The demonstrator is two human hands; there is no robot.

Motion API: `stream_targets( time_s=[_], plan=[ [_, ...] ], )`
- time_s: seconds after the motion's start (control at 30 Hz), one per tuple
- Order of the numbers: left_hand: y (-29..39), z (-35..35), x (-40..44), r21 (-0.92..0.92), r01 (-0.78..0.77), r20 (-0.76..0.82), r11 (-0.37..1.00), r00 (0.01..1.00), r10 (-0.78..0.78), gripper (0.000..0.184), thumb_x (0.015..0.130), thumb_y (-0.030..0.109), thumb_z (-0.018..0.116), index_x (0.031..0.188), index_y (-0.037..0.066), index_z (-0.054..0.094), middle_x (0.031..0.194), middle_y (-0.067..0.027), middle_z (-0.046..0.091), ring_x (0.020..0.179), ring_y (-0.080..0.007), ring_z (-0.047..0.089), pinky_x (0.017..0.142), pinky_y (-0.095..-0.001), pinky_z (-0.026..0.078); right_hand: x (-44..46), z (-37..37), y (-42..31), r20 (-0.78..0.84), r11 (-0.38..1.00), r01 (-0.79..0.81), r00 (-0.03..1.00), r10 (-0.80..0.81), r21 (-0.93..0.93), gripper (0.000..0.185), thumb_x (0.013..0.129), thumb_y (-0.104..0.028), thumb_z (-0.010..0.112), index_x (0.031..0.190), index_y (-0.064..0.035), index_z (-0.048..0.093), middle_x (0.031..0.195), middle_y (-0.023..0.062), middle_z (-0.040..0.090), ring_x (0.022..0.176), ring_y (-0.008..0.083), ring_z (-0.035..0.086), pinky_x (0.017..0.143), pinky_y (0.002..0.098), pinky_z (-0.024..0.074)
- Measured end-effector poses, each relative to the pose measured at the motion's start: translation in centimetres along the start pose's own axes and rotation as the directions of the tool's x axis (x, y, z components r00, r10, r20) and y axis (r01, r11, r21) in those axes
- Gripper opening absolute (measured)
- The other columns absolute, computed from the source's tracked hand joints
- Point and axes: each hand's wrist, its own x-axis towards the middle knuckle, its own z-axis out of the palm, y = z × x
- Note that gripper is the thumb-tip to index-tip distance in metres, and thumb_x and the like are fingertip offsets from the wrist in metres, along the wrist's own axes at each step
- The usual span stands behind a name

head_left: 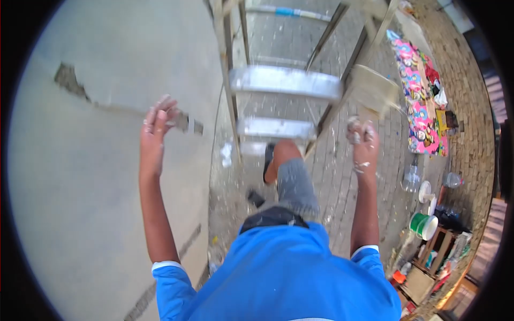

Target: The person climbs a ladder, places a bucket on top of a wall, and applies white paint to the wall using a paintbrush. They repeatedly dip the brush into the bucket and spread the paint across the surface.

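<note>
My left hand [160,115] is raised at the pale wall [96,160], its fingers apart and smeared with white, beside a rough unplastered patch [188,123]. Nothing shows in it. On the right, my right hand [362,134] has its whitened fingers curled at the lower end of a flat, pale, blurred tool [373,91] that looks like a plastering board. Between the hands stands a metal ladder [284,82] with broad steps. One of my legs is bent close to its lower steps.
A pink patterned cloth [417,96] lies at the right by a brick wall [474,107]. Below it are a clear plastic bottle [411,179], a green and white bucket [423,226] and a wooden crate [436,249]. Paving [337,198] spreads beneath the ladder.
</note>
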Motion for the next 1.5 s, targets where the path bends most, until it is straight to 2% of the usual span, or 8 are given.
stream_targets(
  time_s=[0.2,0.43,0.7,0.9,0.97,1.13,1.33,1.5],
  plan=[
    [15.2,3.9,20.1,-0.169,-0.527,-0.089,0.833,0.85,0.519,0.08,0.101,0.065,0.047,0.157,0.01,0.033,0.149,-0.0149,0.051,0.135,-0.026,0.049,0.111,-0.0397,0.038,18.0,-2.7,-12.3,-0.578,0.82,0.461,0.79,-0.205,0.339,0.015,0.106,-0.022,0.058,0.109,-0.0074,0.061,0.096,-0.0003,0.062,0.081,0.0088,0.055,0.069,0.0268,0.047],
    [23.5,12.8,26.6,-0.207,-0.49,-0.097,0.847,0.872,0.48,0.083,0.098,0.063,0.056,0.151,0.002,0.036,0.133,-0.0154,0.059,0.121,-0.0241,0.058,0.106,-0.0394,0.043,36.9,-6.2,-27.7,-0.521,0.595,0.605,0.785,-0.335,0.53,0.017,0.107,-0.024,0.055,0.104,-0.0082,0.058,0.089,0.0025,0.059,0.068,0.0097,0.051,0.057,0.0255,0.0402],
    [21.6,12.5,27.3,-0.192,-0.322,-0.136,0.927,0.944,0.3,0.071,0.091,0.06,0.068,0.124,-0.002,0.059,0.105,-0.0069,0.066,0.099,-0.0168,0.063,0.09,-0.0354,0.05,46.8,-6.0,-45.0,-0.33,0.718,0.408,0.908,-0.257,0.563,0.025,0.108,-0.026,0.053,0.11,-0.003,0.063,0.091,0.0041,0.067,0.069,0.01,0.059,0.06,0.0233,0.046],
    [21.6,12.9,25.9,-0.167,-0.243,-0.156,0.956,0.964,0.218,0.067,0.087,0.057,0.076,0.119,0.0,0.061,0.105,-0.0063,0.066,0.099,-0.0165,0.063,0.089,-0.0342,0.05,53.7,-1.9,-48.3,0.389,0.916,0.394,0.858,-0.336,-0.078,0.017,0.106,-0.018,0.055,0.107,-0.0029,0.063,0.084,0.0005,0.064,0.075,0.0125,0.061,0.069,0.0297,0.0504],
    [21.4,13.0,25.5,-0.155,-0.209,-0.17,0.966,0.969,0.182,0.063,0.087,0.054,0.078,0.117,0.0,0.063,0.104,-0.0062,0.067,0.098,-0.016,0.063,0.088,-0.0338,0.05,53.5,-0.4,-46.7,0.502,0.834,0.526,0.773,-0.387,-0.168,0.022,0.106,-0.019,0.053,0.111,0.0014,0.059,0.079,0.0173,0.064,0.07,0.0281,0.063,0.068,0.0408,0.0475],
    [21.6,12.7,25.2,-0.104,-0.053,-0.144,0.993,0.989,0.037,0.051,0.088,0.041,0.08,0.116,0.001,0.065,0.103,-0.0064,0.07,0.095,-0.0153,0.064,0.086,-0.0345,0.052,48.9,0.5,-47.2,0.548,0.85,0.451,0.799,-0.248,-0.272,0.014,0.1,-0.011,0.058,0.106,0.0023,0.058,0.085,0.0298,0.063,0.079,0.0515,0.057,0.069,0.0469,0.0475],
    [22.3,12.5,24.7,-0.013,0.049,-0.105,0.999,0.993,-0.05,0.05,0.082,0.023,0.083,0.122,0.001,0.064,0.107,-0.0117,0.072,0.104,-0.026,0.068,0.092,-0.0388,0.052,48.3,0.7,-48.4,0.559,0.837,0.361,0.825,-0.081,-0.411,0.018,0.099,-0.011,0.06,0.108,0.0039,0.059,0.081,0.0275,0.061,0.073,0.0478,0.058,0.066,0.0478,0.0454],
    [23.6,12.5,25.0,-0.061,0.101,0.074,0.993,0.993,-0.096,0.073,0.077,0.0,0.08,0.142,0.004,0.048,0.132,-0.014,0.062,0.125,-0.0268,0.059,0.106,-0.0377,0.044,47.6,0.0,-47.4,0.509,0.65,0.533,0.823,-0.251,-0.542,0.015,0.096,-0.011,0.064,0.101,0.0018,0.06,0.079,0.0245,0.06,0.071,0.0459,0.053,0.066,0.048,0.0423]
  ],
)
